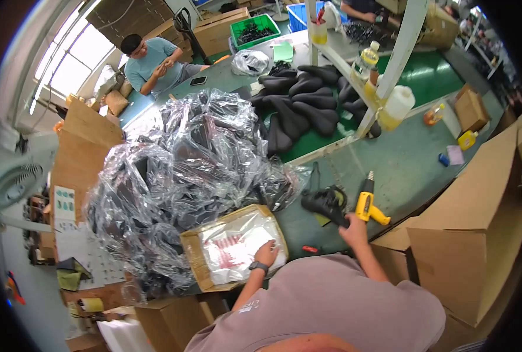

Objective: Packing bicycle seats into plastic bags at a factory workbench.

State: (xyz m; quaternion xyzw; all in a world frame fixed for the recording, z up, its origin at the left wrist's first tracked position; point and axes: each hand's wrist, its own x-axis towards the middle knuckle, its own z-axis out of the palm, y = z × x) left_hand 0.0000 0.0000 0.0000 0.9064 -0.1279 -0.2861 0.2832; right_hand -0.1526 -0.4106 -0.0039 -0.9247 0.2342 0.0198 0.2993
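Note:
My right hand (354, 231) is closed around the narrow end of a black bicycle saddle (324, 207) above the green-grey table. A yellow and black heat gun (365, 201) lies just beyond that hand. My left hand (266, 252), with a dark watch on its wrist, rests on a stack of clear plastic bags (228, 246) with red print in an open cardboard box (192, 253). Its fingers look curled on the top bag; their tips are hard to make out. Left of the box rises a large heap of saddles wrapped in clear plastic (179, 170).
Bare black saddles (308, 100) lie on a green conveyor behind a white metal frame (399, 53). A red tool (310, 249) lies near the table's front edge. Large open cartons (455, 258) stand at my right. Across the table sits another person (149, 64). Bottles (397, 105) stand at the right.

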